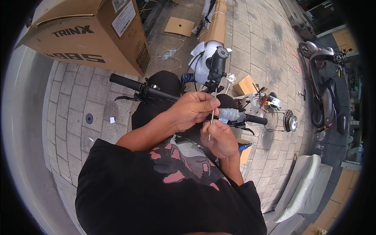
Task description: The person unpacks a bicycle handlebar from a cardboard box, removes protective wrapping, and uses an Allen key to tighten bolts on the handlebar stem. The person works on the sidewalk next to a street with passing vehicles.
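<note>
In front of my chest, my left hand (191, 112) pinches a thin silvery rod (213, 113) between thumb and fingers. Lower down, my right hand (220, 139) has its fingers closed on the same rod, which stands nearly upright. Its exact kind is too fine to make out. Just beyond my hands lies a black bicycle handlebar (163, 95) with a black left grip (125, 81) and a right grip (257, 120). Clear plastic wrap (232, 114) covers part of the bar's right side. The black stem (217, 68) rises ahead, beside white wrapping on the frame (205, 62).
A large cardboard box (90, 43) stands at the far left. To the right are a small carton (246, 85), assorted tools (270, 101) and a round metal part (290, 121). A scooter (323, 84) is parked farther right, and white foam padding (303, 188) sits nearer.
</note>
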Action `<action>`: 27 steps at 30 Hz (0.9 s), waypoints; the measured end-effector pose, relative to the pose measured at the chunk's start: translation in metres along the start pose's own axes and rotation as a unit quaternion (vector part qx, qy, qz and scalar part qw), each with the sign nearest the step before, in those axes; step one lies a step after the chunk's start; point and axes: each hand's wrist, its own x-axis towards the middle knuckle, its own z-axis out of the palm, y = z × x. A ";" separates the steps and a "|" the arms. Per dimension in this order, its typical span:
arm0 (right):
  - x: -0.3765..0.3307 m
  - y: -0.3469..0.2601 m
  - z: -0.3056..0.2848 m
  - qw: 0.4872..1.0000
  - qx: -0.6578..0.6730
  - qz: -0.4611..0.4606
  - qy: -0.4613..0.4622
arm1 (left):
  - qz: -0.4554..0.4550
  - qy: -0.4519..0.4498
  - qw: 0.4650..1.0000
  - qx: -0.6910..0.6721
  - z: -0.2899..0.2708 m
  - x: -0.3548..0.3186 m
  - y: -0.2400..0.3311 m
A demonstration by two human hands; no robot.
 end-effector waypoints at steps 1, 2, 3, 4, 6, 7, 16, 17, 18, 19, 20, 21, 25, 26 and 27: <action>0.001 -0.004 -0.002 1.000 -0.005 0.001 -0.020 | 0.007 -0.015 1.000 -0.012 -0.004 0.002 0.000; 0.002 -0.008 -0.001 1.000 -0.006 0.017 -0.008 | 0.000 -0.024 0.999 -0.023 -0.008 0.001 0.000; 0.003 -0.013 -0.001 0.999 -0.007 0.032 0.004 | 0.002 -0.035 0.999 -0.029 -0.010 0.002 0.000; 0.005 -0.014 -0.004 0.999 -0.006 0.032 -0.008 | 0.004 -0.047 0.998 -0.035 -0.011 0.002 -0.001; 0.009 -0.014 -0.011 0.999 -0.002 0.030 -0.032 | 0.000 -0.066 0.997 -0.038 -0.012 0.003 -0.001; 0.011 -0.013 -0.011 0.999 0.001 0.026 -0.029 | 0.004 -0.060 0.998 -0.033 -0.012 0.003 0.000; 0.019 -0.001 -0.005 1.000 0.019 -0.004 -0.011 | 0.024 0.053 0.998 0.022 -0.004 0.003 0.001; 0.019 -0.001 -0.004 1.000 0.000 -0.005 -0.001 | 0.024 0.046 0.998 0.020 -0.004 0.003 0.003; 0.019 -0.002 -0.003 1.000 -0.020 -0.007 0.009 | 0.025 0.038 0.999 0.020 -0.001 0.002 0.006; 0.018 -0.003 -0.002 0.999 -0.039 -0.010 0.019 | 0.025 0.030 0.999 0.019 0.000 0.001 0.008; 0.017 -0.005 -0.002 1.000 -0.024 0.002 0.010 | 0.024 0.027 0.999 0.020 -0.001 0.001 0.008; 0.016 -0.008 -0.004 1.000 -0.007 0.014 0.000 | 0.022 0.025 0.999 0.022 -0.004 0.002 0.007; 0.016 -0.016 -0.012 0.998 0.031 0.048 -0.026 | 0.028 -0.017 0.999 0.020 -0.008 0.004 0.006; 0.017 -0.014 -0.015 0.998 0.030 0.035 -0.045 | 0.021 -0.007 1.000 0.022 -0.007 0.004 0.007; 0.019 -0.013 -0.015 0.998 0.027 0.035 -0.039 | 0.018 0.005 1.000 0.025 -0.005 0.003 0.007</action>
